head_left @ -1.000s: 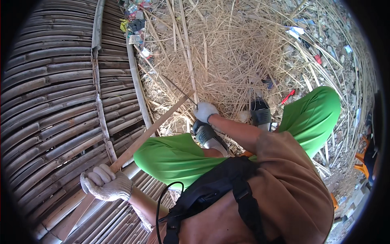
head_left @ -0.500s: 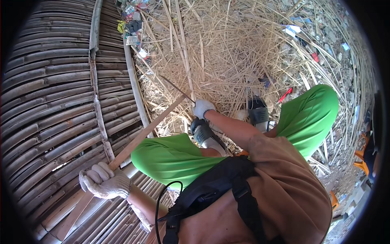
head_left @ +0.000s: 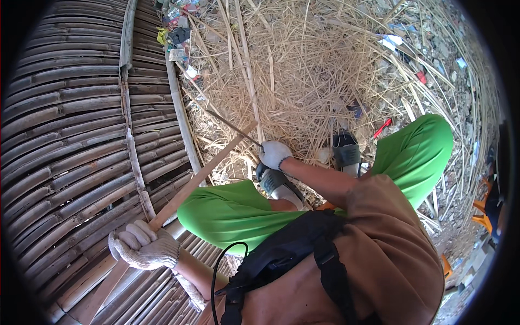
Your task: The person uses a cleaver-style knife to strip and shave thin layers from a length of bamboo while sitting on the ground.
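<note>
My left hand (head_left: 144, 247), in a white knit glove, is closed round a long flat bamboo strip (head_left: 197, 180). The strip slants from the lower left up to its far end near the middle. Gloved as well, my right hand (head_left: 276, 155) grips a knife whose thin dark blade (head_left: 230, 125) points up and left. The blade crosses the strip close to its far end; whether it cuts in, I cannot tell. The knife's handle is hidden in my fist.
A bamboo slat platform (head_left: 81, 124) fills the left side. Straw and shavings (head_left: 309, 76) cover the ground ahead, with litter at its edges. A red object (head_left: 382, 128) lies near my right knee. My sandalled feet (head_left: 346, 151) rest between my green-clad legs.
My right hand and the knife have shifted slightly right and toward me along the strip. My left hand, still holding the strip, has moved a little right.
</note>
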A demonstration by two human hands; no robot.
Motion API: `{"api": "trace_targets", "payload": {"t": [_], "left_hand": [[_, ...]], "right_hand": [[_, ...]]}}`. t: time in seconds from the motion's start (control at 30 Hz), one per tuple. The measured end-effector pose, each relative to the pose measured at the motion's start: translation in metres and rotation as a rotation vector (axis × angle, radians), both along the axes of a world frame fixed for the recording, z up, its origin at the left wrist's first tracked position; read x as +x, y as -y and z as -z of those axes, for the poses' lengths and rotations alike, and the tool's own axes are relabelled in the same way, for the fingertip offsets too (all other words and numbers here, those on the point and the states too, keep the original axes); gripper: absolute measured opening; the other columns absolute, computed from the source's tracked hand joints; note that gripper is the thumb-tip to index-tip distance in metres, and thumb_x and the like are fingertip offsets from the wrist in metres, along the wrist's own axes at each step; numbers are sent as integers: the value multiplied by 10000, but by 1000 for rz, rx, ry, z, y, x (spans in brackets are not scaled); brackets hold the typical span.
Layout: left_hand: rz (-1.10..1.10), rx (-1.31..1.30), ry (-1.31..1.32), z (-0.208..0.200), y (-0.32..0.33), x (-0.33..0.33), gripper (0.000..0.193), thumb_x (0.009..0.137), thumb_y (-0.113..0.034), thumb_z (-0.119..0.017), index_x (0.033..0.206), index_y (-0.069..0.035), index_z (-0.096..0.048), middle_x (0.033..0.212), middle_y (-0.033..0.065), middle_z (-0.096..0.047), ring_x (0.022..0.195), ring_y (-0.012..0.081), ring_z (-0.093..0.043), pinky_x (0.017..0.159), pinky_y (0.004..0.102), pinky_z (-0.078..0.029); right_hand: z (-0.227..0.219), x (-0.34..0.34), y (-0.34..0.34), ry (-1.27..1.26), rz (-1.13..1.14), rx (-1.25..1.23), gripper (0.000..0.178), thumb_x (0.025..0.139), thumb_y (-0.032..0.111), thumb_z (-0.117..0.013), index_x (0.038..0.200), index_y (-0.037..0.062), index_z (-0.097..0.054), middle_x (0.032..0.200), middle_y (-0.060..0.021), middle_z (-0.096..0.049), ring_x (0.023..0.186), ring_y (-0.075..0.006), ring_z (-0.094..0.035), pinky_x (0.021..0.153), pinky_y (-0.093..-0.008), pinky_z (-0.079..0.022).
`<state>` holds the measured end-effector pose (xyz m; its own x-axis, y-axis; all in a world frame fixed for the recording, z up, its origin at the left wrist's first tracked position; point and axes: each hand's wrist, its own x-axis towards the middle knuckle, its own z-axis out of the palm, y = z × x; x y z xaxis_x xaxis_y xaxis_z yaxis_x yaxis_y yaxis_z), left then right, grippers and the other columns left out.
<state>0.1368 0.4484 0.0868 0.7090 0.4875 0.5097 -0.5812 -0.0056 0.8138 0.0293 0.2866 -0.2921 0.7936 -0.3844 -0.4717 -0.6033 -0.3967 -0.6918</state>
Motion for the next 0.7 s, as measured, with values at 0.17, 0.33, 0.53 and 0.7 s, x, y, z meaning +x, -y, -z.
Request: {"api": "trace_targets", "payload": {"t": [0.17, 0.33, 0.53, 0.7], "left_hand": [[315, -9, 18, 0, 1, 1, 63, 991, -84, -582, 951, -70, -628, 551, -70, -270, 392, 67, -222, 358, 262, -177], [284, -15, 9, 5, -4, 0, 92, 1025, -135, -567, 999, -67, -622, 571, -67, -246, 432, 61, -225, 388, 262, -201], [463, 14, 81, -3, 10, -12, 101, 1049, -132, -574, 1095, -43, -561, 592, -65, -243, 444, 62, -212, 385, 267, -185], [667, -159, 166, 5, 12, -58, 110, 1012, -16, -623, 1116, -28, -589, 573, -40, -379, 428, 61, -344, 348, 265, -242]], "right_hand": [[12, 13, 18, -147, 41, 81, 338, 929, 308, -604, 1044, 39, -772, 1059, -237, -770, 995, -414, -751, 900, -519, -601], [17, -3, 11, -121, 24, 61, 344, 921, 294, -609, 1053, 27, -782, 1091, -256, -767, 1034, -422, -750, 920, -516, -599], [22, -25, 39, -165, -127, -72, 422, 896, 385, -644, 1073, 30, -790, 1083, -270, -766, 1030, -430, -754, 900, -527, -605], [-59, -99, 55, -276, -325, -81, 647, 899, 508, -643, 1361, 56, -659, 1231, -238, -750, 1134, -432, -725, 986, -507, -576]]}}
